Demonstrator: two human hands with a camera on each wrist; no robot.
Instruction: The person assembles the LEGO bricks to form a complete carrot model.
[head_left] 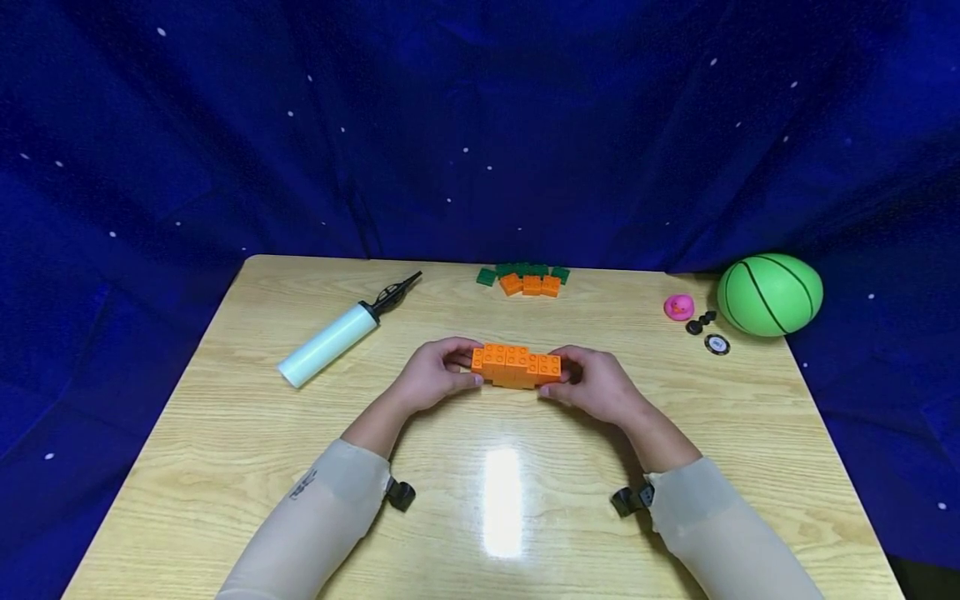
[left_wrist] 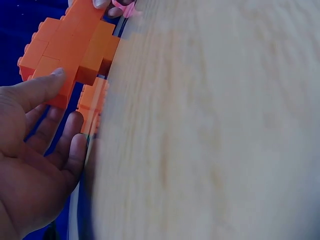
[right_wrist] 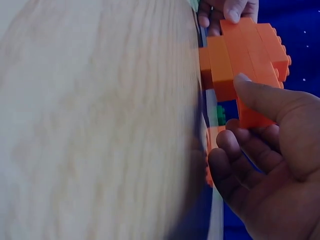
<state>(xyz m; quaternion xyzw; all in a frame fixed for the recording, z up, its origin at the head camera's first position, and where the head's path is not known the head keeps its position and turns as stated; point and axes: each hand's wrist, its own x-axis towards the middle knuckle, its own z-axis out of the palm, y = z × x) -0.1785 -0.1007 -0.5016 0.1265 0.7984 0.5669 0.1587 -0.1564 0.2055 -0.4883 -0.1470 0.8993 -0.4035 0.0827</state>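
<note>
An assembly of orange toy bricks (head_left: 513, 367), stepped in shape with studs on top, is held between both hands above the middle of the table. My left hand (head_left: 438, 372) pinches its left end, thumb in front and fingers behind. At the opposite end my right hand (head_left: 596, 383) pinches it the same way. In the left wrist view the thumb presses the flat orange side (left_wrist: 75, 45), while the lower fingers curl loosely under it. The right wrist view shows narrower bricks (right_wrist: 220, 65) stepping down from the wide row toward the table.
Loose orange bricks (head_left: 532, 286) and green bricks (head_left: 522, 271) lie at the table's back edge. A hand pump (head_left: 330, 343) rests at left. On the right are a pink rubber duck (head_left: 678, 307), a small black object (head_left: 695, 327), a poker chip (head_left: 717, 344) and a green ball (head_left: 770, 295).
</note>
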